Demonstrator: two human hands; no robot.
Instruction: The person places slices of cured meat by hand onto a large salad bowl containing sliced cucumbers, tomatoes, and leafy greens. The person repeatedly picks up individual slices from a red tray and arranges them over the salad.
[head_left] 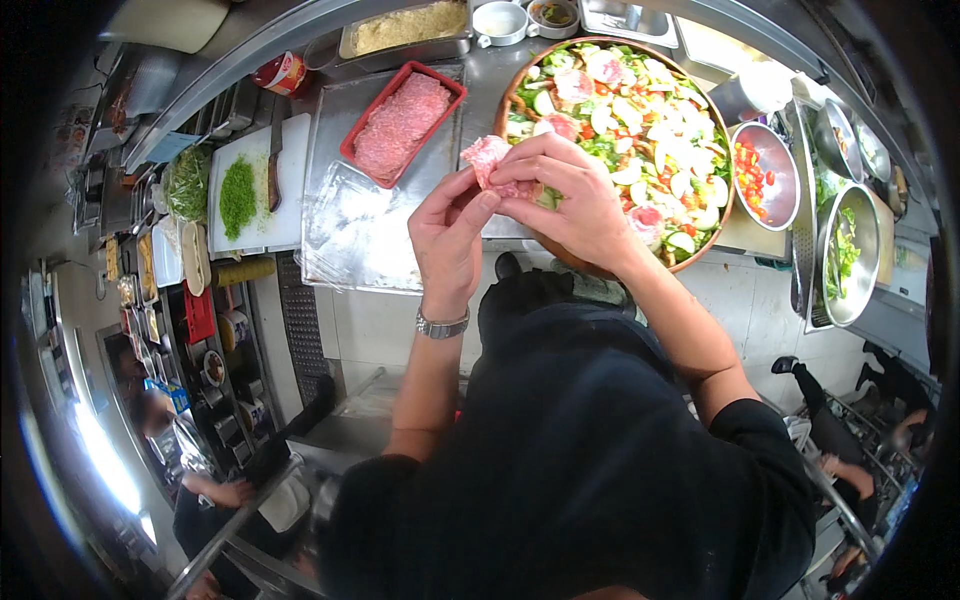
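Observation:
Both hands meet over the left edge of a big round brown bowl (731, 150) of salad, holding a thin, pink-marbled slice of salami (486, 153) between their fingertips. My left hand (446, 232), with a metal watch at the wrist, pinches it from the left. From the right my right hand (578, 200) grips the slice, its fingers bent over part of it. Leaves, cucumber slices, red pieces and a few folded salami slices (604, 66) top the salad. Left of the bowl lies a red tray (376, 105) of stacked salami slices (405, 122).
A knife (274, 172) and chopped green herbs (238, 198) lie on a white cutting board (293, 150) at left. Metal bowls with cut red tomatoes (752, 178) and greens (843, 250) stand at right. A metal shelf edge crosses the far side. Other people are at lower left and right.

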